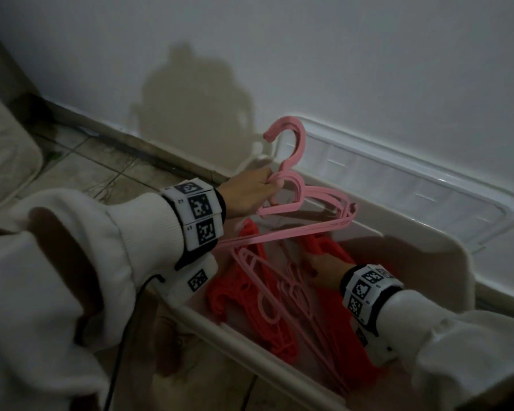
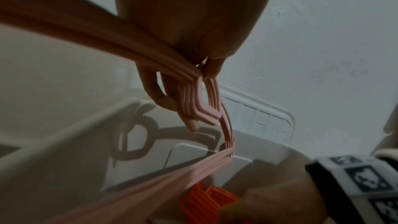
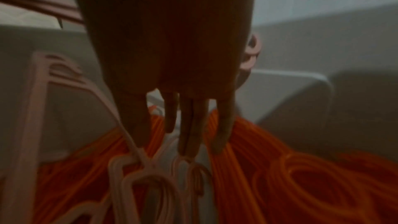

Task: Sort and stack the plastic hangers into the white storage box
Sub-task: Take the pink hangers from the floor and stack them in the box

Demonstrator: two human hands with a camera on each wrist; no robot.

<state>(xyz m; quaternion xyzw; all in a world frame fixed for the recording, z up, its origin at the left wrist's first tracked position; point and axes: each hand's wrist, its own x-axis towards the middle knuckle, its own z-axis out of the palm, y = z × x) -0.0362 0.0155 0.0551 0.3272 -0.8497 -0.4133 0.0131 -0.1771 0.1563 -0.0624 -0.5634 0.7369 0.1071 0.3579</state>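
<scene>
My left hand grips a bundle of pink hangers by the necks and holds it over the far left corner of the white storage box, hooks pointing up. In the left wrist view its fingers curl round the pink bundle. Red-orange hangers lie stacked in the box, with loose pink hangers across them. My right hand reaches down inside the box. Its straight fingers touch the loose pink hangers on the orange ones.
A clear lid leans on the white wall behind the box. Tiled floor and a pale padded object lie to the left. A black cable hangs from my left wrist near the box's front rim.
</scene>
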